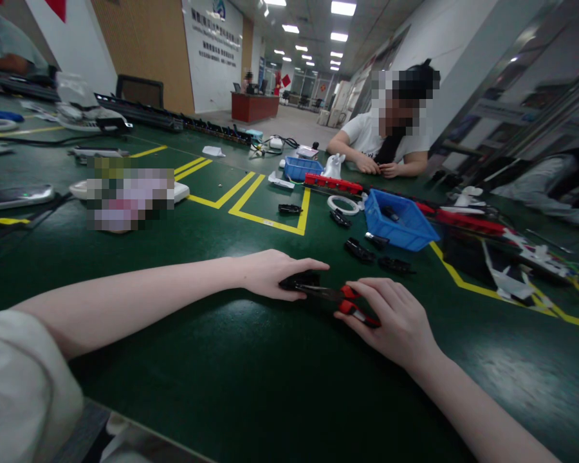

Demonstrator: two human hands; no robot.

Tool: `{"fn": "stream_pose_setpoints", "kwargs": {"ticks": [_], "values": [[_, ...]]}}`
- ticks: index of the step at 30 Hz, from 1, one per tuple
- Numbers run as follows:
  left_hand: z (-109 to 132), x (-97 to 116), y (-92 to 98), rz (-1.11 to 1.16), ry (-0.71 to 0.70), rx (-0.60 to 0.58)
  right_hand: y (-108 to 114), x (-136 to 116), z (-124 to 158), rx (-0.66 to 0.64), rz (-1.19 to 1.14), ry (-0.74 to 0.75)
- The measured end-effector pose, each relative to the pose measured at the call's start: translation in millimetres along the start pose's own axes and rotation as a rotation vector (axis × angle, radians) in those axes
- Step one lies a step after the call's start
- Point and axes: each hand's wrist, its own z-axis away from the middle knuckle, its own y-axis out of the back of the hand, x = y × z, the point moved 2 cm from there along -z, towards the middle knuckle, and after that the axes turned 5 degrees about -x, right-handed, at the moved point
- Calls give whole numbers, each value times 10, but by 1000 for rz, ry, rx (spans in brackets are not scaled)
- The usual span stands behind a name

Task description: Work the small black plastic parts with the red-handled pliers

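My left hand (271,273) is closed on a small black plastic part (299,281), holding it just above the green table. In my right hand (398,315) are red-handled pliers (350,305), my fingers wrapped round the grips. The plier jaws point left and meet the right end of the black part; whether they bite on it is too small to tell. Beyond my hands lie several similar black parts (359,250) near a blue bin (398,222), which has another dark piece inside.
Yellow tape (270,223) marks areas on the green table (212,386). A white ring-shaped roll (343,205), a smaller blue bin (303,168) and red strips (332,183) lie farther back. Across the table sits a person (400,138). A pale device (17,197) rests at left.
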Motion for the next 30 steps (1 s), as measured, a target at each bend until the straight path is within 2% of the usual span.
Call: {"fn": "stream_pose_setpoints", "kwargs": {"ticks": [22, 30], "values": [[-23, -19, -24, -16, -93, -6, 35, -36, -19, 31, 1, 30], [-25, 2, -12, -50, -105, -3, 23, -21, -10, 11, -21, -5]]}}
